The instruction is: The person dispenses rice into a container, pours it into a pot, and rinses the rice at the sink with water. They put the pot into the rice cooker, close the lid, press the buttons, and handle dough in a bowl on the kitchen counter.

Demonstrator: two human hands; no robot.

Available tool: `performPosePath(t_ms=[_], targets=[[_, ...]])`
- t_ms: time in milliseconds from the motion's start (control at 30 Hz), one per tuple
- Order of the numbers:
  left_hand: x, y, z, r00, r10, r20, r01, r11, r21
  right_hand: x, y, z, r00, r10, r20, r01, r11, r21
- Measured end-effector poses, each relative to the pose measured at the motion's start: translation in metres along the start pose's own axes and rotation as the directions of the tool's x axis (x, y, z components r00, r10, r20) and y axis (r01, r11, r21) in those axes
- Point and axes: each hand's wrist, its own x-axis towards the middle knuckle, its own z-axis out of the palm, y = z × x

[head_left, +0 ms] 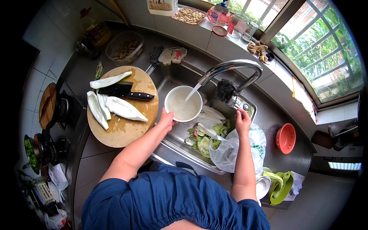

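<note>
My left hand [166, 119] grips the rim and side of a white bowl [171, 108] over the sink. Water runs from the curved chrome faucet [234, 64] into the bowl, which has cloudy water in it. At the base of the faucet, the closed fingers of my right hand [243, 122] are on the faucet handle [242, 105]; the exact contact is small to see. Below the bowl, the sink [168, 138] has vegetable leaves and peels [207, 136] in it. A clear plastic bag [227, 153] lies over its right edge, by my right forearm.
On the left, a round cutting board [111, 136] bears peeled white vegetable pieces [124, 109] and a black-handled cleaver [117, 90]. A black scrubber [225, 90] hangs by the faucet. An orange basket [285, 138] and a green tool [281, 188] stand right. Jars and ginger [257, 50] line the sill.
</note>
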Motion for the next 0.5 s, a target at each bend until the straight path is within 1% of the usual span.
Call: performPosePath(t_ms=[267,500], targets=[[0.0024,-0.0017,-0.0014,0.999,0.038,0.025,-0.037,0.999,-0.026,-0.0005,-0.0005,0.0009,1.0,-0.004,-0.004,0.004,1.0,-0.014],[0.0019,-0.0029,-0.0022,0.999,0.03,0.023,-0.03,1.0,-0.004,-0.0003,0.0011,0.0012,1.0,-0.002,0.002,0.002,1.0,0.014]])
